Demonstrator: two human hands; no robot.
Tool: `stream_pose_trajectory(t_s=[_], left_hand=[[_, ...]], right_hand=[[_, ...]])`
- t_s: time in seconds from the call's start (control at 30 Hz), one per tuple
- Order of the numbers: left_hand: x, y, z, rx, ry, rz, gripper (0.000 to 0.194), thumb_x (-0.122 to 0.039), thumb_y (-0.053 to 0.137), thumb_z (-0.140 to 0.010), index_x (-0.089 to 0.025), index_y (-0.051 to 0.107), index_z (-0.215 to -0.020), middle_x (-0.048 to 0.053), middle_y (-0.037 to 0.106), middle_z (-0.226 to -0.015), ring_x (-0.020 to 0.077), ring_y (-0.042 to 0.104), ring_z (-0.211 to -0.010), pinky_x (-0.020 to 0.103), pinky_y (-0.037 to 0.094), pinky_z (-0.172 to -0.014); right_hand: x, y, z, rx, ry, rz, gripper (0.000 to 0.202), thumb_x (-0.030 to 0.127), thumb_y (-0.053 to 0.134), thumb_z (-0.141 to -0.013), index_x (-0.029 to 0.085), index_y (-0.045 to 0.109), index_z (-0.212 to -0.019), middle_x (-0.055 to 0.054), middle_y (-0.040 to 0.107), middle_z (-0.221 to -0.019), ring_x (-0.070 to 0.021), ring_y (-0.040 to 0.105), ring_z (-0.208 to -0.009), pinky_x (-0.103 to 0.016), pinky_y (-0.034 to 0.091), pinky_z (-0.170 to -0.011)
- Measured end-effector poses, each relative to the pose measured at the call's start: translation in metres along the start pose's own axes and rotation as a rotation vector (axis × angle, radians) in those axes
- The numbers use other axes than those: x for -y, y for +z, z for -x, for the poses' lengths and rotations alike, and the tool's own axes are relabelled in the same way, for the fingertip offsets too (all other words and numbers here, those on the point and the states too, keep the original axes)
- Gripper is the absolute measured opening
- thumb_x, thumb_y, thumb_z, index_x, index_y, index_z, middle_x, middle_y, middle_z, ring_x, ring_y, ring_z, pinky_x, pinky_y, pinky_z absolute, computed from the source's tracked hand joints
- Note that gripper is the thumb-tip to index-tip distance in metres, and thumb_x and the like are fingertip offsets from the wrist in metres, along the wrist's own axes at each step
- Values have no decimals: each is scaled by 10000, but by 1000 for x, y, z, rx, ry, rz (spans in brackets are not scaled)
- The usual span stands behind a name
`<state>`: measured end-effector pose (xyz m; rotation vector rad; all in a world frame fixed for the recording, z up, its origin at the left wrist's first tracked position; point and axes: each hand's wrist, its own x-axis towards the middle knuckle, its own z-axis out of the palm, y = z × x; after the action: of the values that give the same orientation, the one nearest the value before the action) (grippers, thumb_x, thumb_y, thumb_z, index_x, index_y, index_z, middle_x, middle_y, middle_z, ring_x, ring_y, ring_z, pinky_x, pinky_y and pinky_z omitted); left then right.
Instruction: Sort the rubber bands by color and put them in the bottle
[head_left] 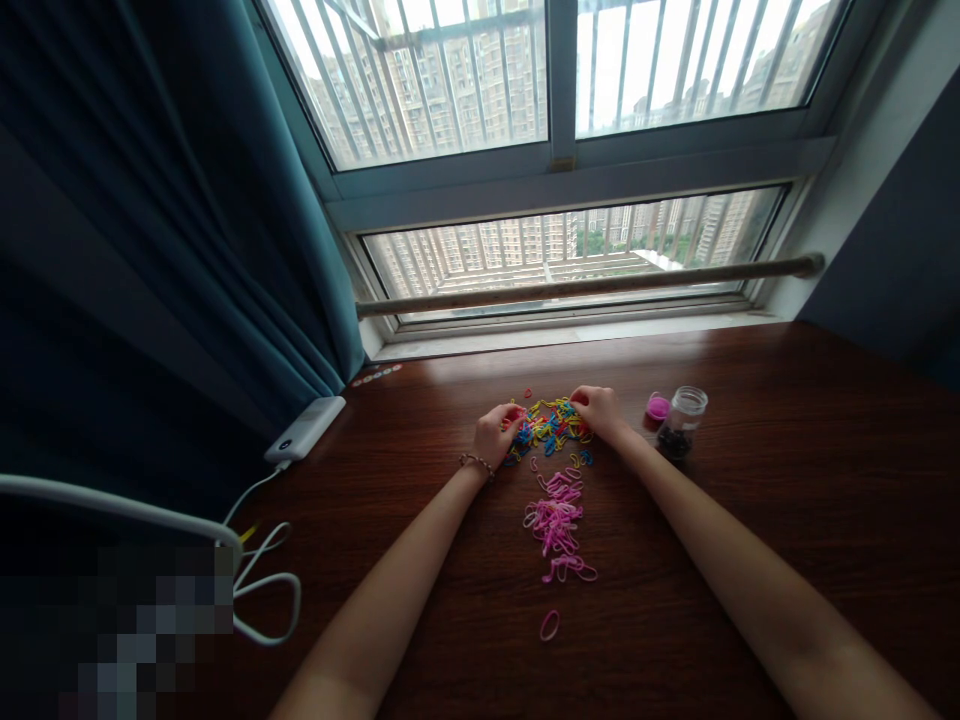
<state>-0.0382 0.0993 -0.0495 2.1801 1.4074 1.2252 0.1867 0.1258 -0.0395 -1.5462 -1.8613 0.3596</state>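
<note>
A mixed heap of small blue, yellow and red rubber bands (551, 424) lies on the brown wooden table. At its left edge, my left hand (495, 437), with a bracelet (477, 462) at the wrist, has its fingers bent together among the bands. My right hand (598, 411) reaches the heap's upper right side, thumb and fingers pinched close. Both sets of fingertips are too small to show what they hold. Nearer to me spreads a separate pile of pink rubber bands (556, 520). One single pink band (550, 626) lies apart below it.
Right of my right hand stands a clear jar (688, 408) with dark contents, beside a pink lid (658, 407). A white power bank (306, 429) with a white cable (259, 487) lies at the left, near the blue curtain (247, 200). Behind the table is a window with a rail (585, 288).
</note>
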Motion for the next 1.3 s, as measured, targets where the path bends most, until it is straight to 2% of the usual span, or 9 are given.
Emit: stream_pose_trajectory(t_s=[0.23, 0.3, 0.43, 0.53, 0.7, 0.9, 1.07, 1.17, 1.3], left_hand=[[6, 2, -1, -12, -96, 77, 245, -292, 550, -758, -167, 600, -962, 40, 668, -807, 155, 624, -729, 277, 498, -700], [9, 3, -1, -15, -106, 120, 221, -294, 543, -762, -167, 614, -928, 42, 669, -826, 155, 625, -741, 281, 501, -708], [12, 4, -1, -23, -126, 160, 219, -327, 541, -761, -167, 641, -873, 48, 674, -842, 167, 626, -763, 301, 505, -725], [11, 3, -1, -23, -130, 163, 234, -330, 539, -762, -175, 643, -903, 57, 672, -883, 169, 628, -777, 299, 508, -714], [8, 2, -2, -71, -175, 208, 323, -301, 614, -703, -169, 565, -994, 38, 668, -778, 154, 635, -719, 272, 510, -659], [8, 0, -2, -159, -200, 143, 198, -352, 587, -713, -156, 580, -738, 19, 634, -691, 136, 609, -641, 251, 493, -609], [-1, -3, -2, -171, -234, 309, 203, -341, 576, -719, -143, 598, -758, 28, 642, -688, 133, 609, -627, 252, 505, -601], [-14, -5, -1, -8, -238, 413, 225, -349, 620, -679, -132, 616, -740, 30, 645, -653, 126, 596, -573, 244, 506, -559], [-34, -8, 4, 533, -279, 563, 241, -358, 661, -640, -127, 638, -702, 19, 630, -575, 100, 549, -441, 202, 454, -422]], right_hand=[[8, -17, -5, 83, 27, -241, 266, 318, 532, -748, 122, 667, -865, -63, 676, -767, -133, 604, -670, -216, 451, -595], [15, -28, -2, 338, 12, -395, 300, 347, 573, -716, 104, 673, -862, -59, 673, -716, -112, 587, -596, -192, 437, -531], [30, -43, 11, 1153, 31, -539, 389, 335, 683, -595, 114, 671, -916, -61, 677, -761, -122, 598, -616, -173, 438, -504], [37, -43, 16, 1390, 79, -517, 484, 320, 703, -568, 152, 637, -1018, -58, 679, -817, -142, 619, -656, -176, 460, -515], [34, -38, 12, 1123, 101, -573, 389, 338, 677, -609, 142, 664, -944, -60, 681, -798, -116, 615, -632, -147, 443, -485], [26, -35, 7, 973, 50, -585, 339, 345, 647, -651, 128, 663, -911, -63, 675, -780, -122, 607, -624, -175, 455, -497], [24, -14, 3, 425, -97, -432, 218, 276, 554, -744, 129, 672, -855, -65, 675, -778, -152, 610, -697, -242, 478, -617], [26, 2, 4, 201, -305, -289, 202, 163, 507, -765, 167, 677, -874, -60, 667, -899, -171, 591, -852, -297, 450, -789], [26, 18, 10, 223, -522, -88, 318, 78, 457, -763, 195, 644, -993, -58, 633, -1033, -192, 510, -1034, -367, 357, -933]])
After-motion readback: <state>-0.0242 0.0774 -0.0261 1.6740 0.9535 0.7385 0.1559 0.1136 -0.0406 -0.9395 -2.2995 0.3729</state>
